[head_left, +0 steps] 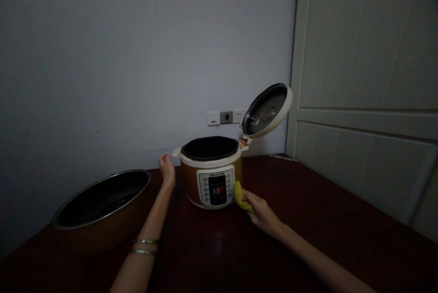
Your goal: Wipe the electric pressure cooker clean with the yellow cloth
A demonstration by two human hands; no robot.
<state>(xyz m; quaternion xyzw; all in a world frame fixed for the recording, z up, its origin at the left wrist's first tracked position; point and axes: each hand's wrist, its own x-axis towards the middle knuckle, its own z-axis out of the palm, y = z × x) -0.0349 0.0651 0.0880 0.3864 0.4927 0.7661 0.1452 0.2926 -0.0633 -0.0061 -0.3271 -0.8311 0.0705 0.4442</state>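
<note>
Yellow cloth (241, 197) held in curled fingers (249, 198) of right hand (263, 214), against gold pressure cooker (219, 183), lid (266, 110) open; left hand (167, 170) loosely curled, apparently empty, beside rim tab (176, 152).

Wide pot (97, 238), wall sockets (226, 117), panelled door (359, 78)

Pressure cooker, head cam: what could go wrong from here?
The yellow cloth in the right hand sits at the edge of the control panel, so it might press a button. The raised lid could drop if the pressure cooker is jolted. The left hand is close to the large dark-lined pot, which might get knocked.
</note>
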